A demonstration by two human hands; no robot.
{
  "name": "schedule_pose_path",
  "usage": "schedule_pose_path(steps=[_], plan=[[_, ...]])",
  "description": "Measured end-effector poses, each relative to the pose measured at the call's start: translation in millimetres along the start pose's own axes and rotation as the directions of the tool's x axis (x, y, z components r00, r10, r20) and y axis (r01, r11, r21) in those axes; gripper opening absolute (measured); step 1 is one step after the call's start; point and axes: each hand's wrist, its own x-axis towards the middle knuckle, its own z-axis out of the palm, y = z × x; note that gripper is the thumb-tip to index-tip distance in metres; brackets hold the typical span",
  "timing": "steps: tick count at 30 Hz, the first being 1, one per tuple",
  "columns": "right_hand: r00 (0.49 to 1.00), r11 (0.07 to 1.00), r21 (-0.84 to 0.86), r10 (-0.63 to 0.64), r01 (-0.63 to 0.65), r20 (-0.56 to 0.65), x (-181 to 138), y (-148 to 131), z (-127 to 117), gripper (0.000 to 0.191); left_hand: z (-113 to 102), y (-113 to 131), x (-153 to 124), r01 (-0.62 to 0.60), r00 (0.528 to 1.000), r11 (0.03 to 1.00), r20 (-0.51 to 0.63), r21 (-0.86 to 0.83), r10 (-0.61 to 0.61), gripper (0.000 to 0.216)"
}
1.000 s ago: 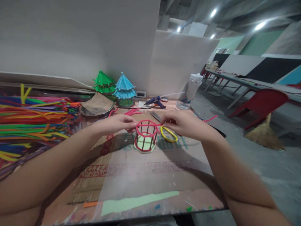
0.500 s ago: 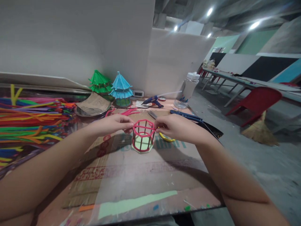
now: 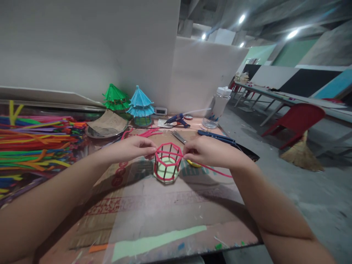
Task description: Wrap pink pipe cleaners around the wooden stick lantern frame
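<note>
A small octagonal frame (image 3: 167,162) of pink pipe cleaners and dark sticks stands on a pale green base at the table's middle. My left hand (image 3: 132,147) pinches its top ring on the left side. On the right side my right hand (image 3: 206,151) pinches a pink pipe cleaner (image 3: 217,171), which stretches across the frame's top and trails out below my wrist. A yellow ring (image 3: 192,163) lies just behind my right hand, partly hidden.
A heap of coloured pipe cleaners (image 3: 35,139) fills the left. Green (image 3: 115,98) and blue (image 3: 140,104) pagoda models, a glue gun (image 3: 176,119), a plastic jar (image 3: 217,110) and blue pliers (image 3: 217,136) stand behind. The table's edge drops off at right; a red chair (image 3: 297,119) stands beyond.
The pink pipe cleaner's loose end has swung from behind my right hand to under my wrist, now drawn across the frame's top. Both hands stayed at the frame.
</note>
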Motion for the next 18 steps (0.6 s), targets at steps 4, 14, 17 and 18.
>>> schedule_pose_path(steps=[4,14,17,18], plan=[[1.000,0.999,-0.016,-0.031,0.031,0.006,2.7,3.1,2.7,0.017,-0.3,-2.2,1.9,0.017,1.000,1.000,-0.009,0.018,-0.017,0.049],[0.997,0.999,-0.013,-0.037,0.036,-0.070,3.8,5.5,6.3,0.012,-2.0,-6.4,4.3,0.019,1.000,1.000,-0.004,-0.015,-0.019,0.049],[0.997,1.000,-0.013,-0.017,0.016,-0.080,4.5,4.4,8.0,0.014,-1.3,-5.3,5.0,0.020,1.000,1.000,-0.005,-0.023,-0.020,0.050],[0.997,1.000,-0.015,-0.011,0.010,-0.082,4.9,4.1,8.7,0.015,-1.1,-5.0,5.0,0.020,1.000,1.000,-0.003,-0.023,-0.020,0.050]])
